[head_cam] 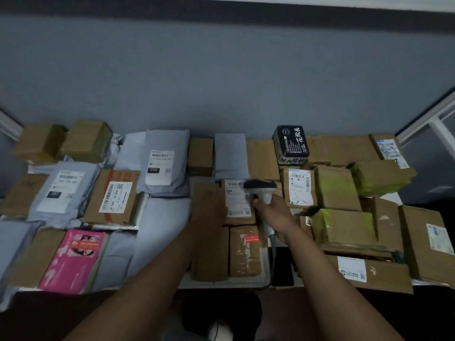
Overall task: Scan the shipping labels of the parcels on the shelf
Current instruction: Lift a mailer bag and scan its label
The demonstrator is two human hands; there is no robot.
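**Q:** Parcels all over the shelf, but which one's under the scanner, and how are the hands sitting?

**A:** It's the brown box in the middle row, just past both hands. Its white label faces up, long side running away from the person, barcode at the far end. The right hand reaches forward with its fingers wrapped round the scanner handle; the dark head sits over the label's right edge, handle slanting back toward the person and a cable hanging off the bottom. The left hand lies flat and open, fingers straight, on the box's left part.

**Q:** Can you read the label?

**A:** Nope, too blurry and dim. The scanner head hides its top right corner, and the left hand covers the cardboard beside it.
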